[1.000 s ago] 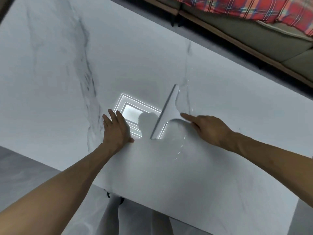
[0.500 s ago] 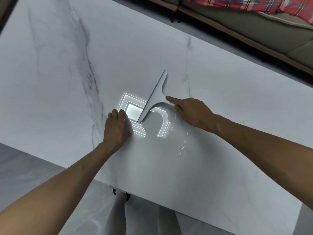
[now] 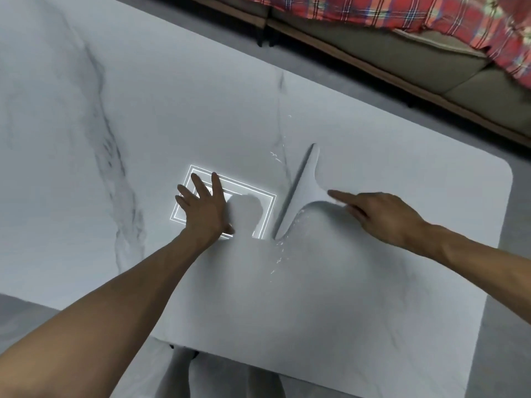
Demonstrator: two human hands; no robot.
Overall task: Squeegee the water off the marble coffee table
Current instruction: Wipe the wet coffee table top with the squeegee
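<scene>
A white marble coffee table point(image 3: 143, 124) with grey veins fills the view. On it a pale grey T-shaped squeegee point(image 3: 300, 191) rests with its blade edge down, running from upper right to lower left. My right hand point(image 3: 376, 214) grips its handle, index finger stretched along it. Small water droplets point(image 3: 277, 254) glint below and above the blade. My left hand point(image 3: 205, 206) lies flat, fingers spread, on the tabletop left of the squeegee, over a bright rectangular light reflection point(image 3: 258, 202).
A sofa point(image 3: 402, 44) with a red plaid blanket point(image 3: 416, 12) stands beyond the table's far edge, across a strip of grey floor point(image 3: 373, 90). The table's rounded right corner point(image 3: 505, 173) and near edge point(image 3: 258, 363) are in view; legs show below it.
The squeegee and my right hand went left and away over the light reflection, then came back to the right. My left hand stayed flat in place, fingers now spread wider.
</scene>
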